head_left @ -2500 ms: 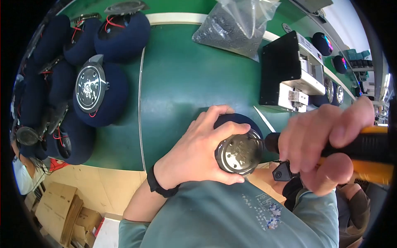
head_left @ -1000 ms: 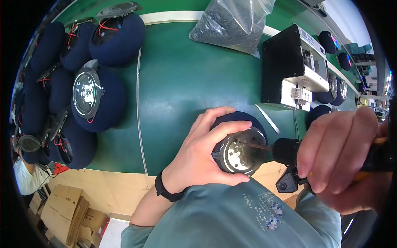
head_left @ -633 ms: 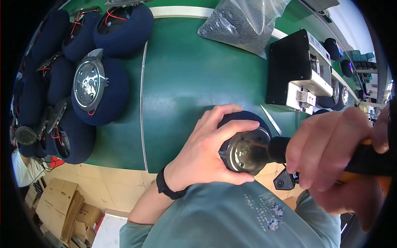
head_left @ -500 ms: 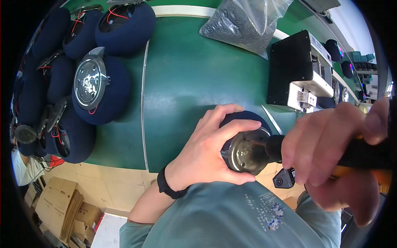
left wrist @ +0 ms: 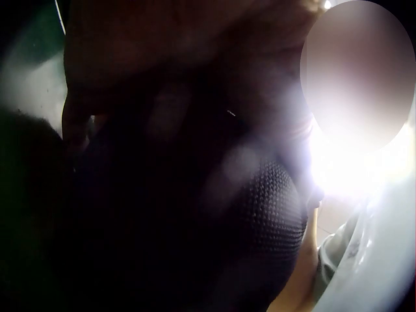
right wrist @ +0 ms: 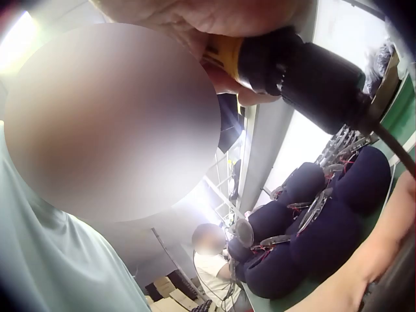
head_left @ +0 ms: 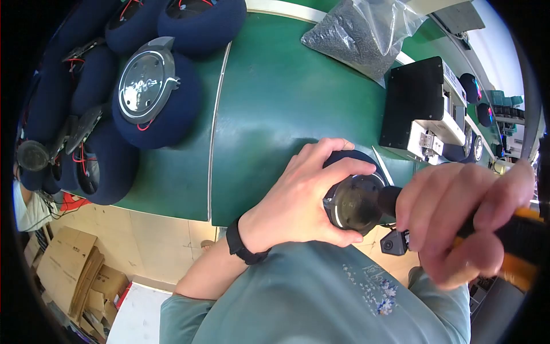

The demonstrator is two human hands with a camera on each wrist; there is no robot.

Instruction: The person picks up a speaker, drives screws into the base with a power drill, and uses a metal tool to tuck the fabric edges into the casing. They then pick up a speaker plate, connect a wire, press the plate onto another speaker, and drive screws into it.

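Note:
My left hand grips a round navy fabric-covered speaker at the bench's front edge, fingers and thumb spread around its shiny dark base plate. In the left wrist view the speaker's textured side shows in deep shadow. My right hand is wrapped around a yellow and black power drill. Its black chuck and long thin bit show in the right wrist view. From the head, the chuck overlaps the right edge of the base plate, and the bit's tip is hidden.
Several navy speakers with red wires and hanging plates crowd the left of the green bench. A clear bag of small dark pieces lies behind. At right stand a black-and-white machine and a thin pointed tool.
The drill has moved in: its bit showed over the plate a second ago, and now the chuck hides it. The head view has shifted; my left hand keeps its grip.

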